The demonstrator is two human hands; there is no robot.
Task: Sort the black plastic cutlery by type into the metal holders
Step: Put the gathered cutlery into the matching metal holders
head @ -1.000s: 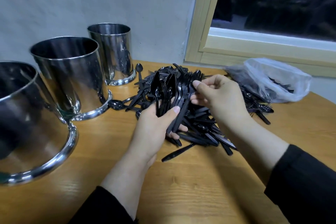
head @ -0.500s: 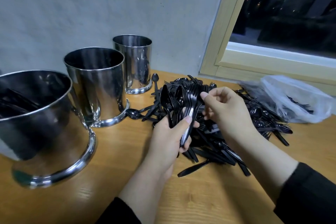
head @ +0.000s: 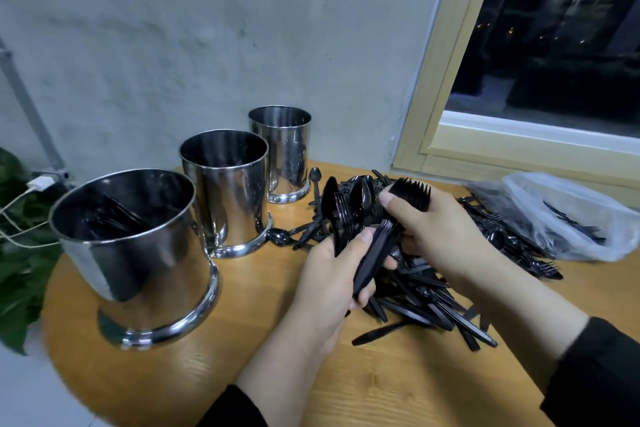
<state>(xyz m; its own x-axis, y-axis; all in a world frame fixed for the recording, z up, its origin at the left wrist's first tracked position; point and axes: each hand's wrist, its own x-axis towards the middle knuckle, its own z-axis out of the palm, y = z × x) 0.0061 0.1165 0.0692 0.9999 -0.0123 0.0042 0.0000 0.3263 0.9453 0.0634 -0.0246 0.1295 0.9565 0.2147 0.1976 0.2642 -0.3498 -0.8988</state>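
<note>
While the left hand (head: 332, 274) curls round a bundle of black spoons (head: 341, 215) and fork handles, the right hand (head: 446, 236) pinches a stack of forks (head: 414, 192) near their tines. Just beyond and beneath both lies the cutlery pile (head: 433, 295) on the wooden table (head: 346, 392). Left stand three metal holders: the nearest holder (head: 138, 253) contains dark cutlery, then the middle holder (head: 227, 191) and farthest holder (head: 282, 152). Far right sits a plastic bag (head: 568, 215).

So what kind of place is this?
Probably a cafe or canteen corner, not certain: a round wooden table against a concrete wall by a window, with metal holders and heaped black plastic cutlery.
</note>
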